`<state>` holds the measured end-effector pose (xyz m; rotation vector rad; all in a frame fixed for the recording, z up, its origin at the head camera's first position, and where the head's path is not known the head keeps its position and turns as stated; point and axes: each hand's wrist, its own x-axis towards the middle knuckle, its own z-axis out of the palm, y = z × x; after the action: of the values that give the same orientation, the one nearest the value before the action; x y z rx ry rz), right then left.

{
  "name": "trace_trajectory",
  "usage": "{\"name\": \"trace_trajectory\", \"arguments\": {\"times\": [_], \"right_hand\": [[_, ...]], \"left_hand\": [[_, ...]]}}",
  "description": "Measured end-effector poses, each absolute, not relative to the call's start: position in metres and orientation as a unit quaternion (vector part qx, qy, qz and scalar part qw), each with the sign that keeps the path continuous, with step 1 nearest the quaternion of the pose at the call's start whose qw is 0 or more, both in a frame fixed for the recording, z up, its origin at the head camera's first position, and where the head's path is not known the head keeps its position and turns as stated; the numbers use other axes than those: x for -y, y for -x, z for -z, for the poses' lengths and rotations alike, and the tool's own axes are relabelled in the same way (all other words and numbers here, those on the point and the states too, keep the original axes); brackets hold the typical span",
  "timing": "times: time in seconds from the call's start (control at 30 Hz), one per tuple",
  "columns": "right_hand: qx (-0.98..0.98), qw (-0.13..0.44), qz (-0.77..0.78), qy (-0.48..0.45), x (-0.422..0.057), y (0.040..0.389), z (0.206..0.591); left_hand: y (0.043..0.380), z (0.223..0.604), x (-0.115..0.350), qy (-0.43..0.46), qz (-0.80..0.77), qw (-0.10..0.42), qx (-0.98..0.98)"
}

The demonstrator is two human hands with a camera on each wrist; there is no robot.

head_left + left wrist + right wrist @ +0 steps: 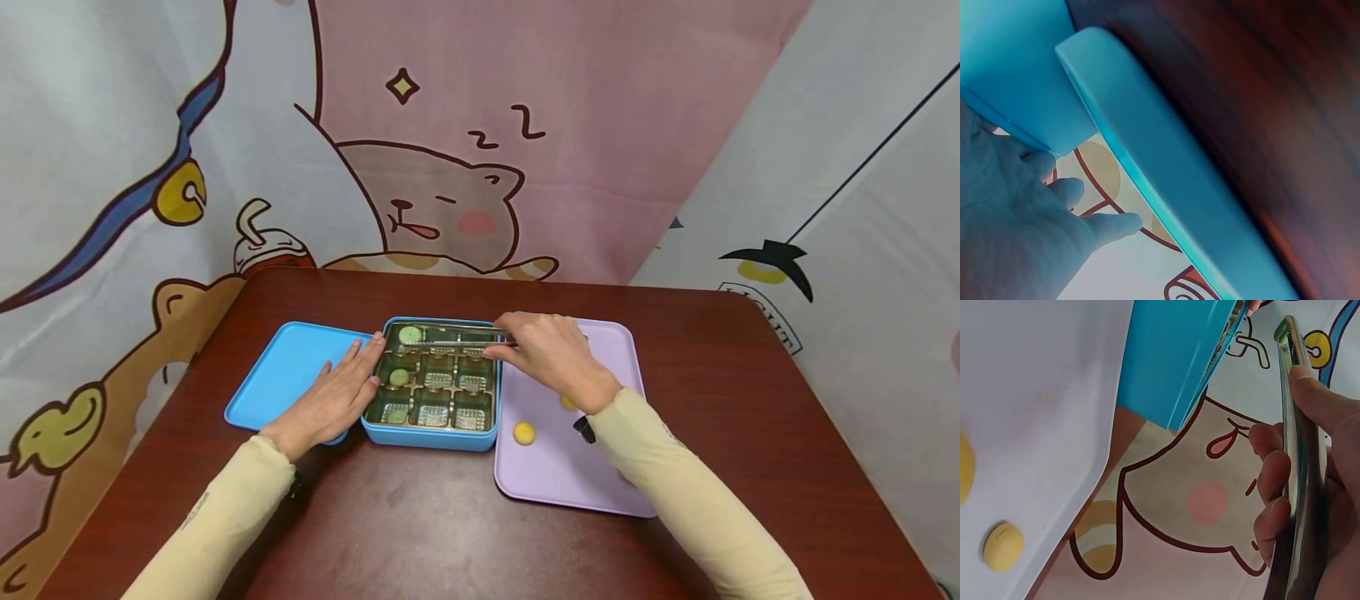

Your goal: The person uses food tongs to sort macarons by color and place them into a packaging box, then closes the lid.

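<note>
R hand [551, 354] has thumb + fingers wrapped round metal tongs [1311, 506]; tips sit either side of a green macaron [410, 335] at the far-left pocket of the gold divided insert [453, 408] in the blue box [427, 439]. Can't tell if it touches the pocket floor. L hand [341, 396], fingers straight, rests against the box's left rim, prob. to steady it. Mid-left pocket has a second green macaron [399, 377], near-left a third [397, 414]. Lilac tray [555, 467], R of box, holds yellow macarons [524, 432], one partly behind the wrist. Step looks like finishing the L column w/ green. Next move calls for seating it, easing tips apart w/o tipping it, then prob. fetching a yellow.
</note>
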<state>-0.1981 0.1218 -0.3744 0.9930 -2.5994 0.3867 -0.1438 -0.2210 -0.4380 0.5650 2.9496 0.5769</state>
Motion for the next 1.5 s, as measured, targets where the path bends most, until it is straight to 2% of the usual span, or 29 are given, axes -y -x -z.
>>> {"name": "trace_trajectory", "arguments": {"times": [0.57,1.03,1.33,1.5], "right_hand": [[0.932,0.128,-0.097,-0.325,-0.109,0.208,0.382],[0.939,0.12,-0.082,-0.313,-0.103,0.211,0.389],[0.939,0.112,-0.119,-0.303,-0.123,0.203,0.377],[0.933,0.127,-0.161,-0.296,-0.145,0.194,0.362]], "left_hand": [[0.144,0.439,0.221,-0.187,-0.195,0.036,-0.962],[0.143,0.438,0.221,-0.191,-0.191,0.036,-0.962],[0.143,0.44,0.22,-0.195,-0.203,0.033,-0.959],[0.143,0.439,0.221,-0.192,-0.202,0.039,-0.96]]}}
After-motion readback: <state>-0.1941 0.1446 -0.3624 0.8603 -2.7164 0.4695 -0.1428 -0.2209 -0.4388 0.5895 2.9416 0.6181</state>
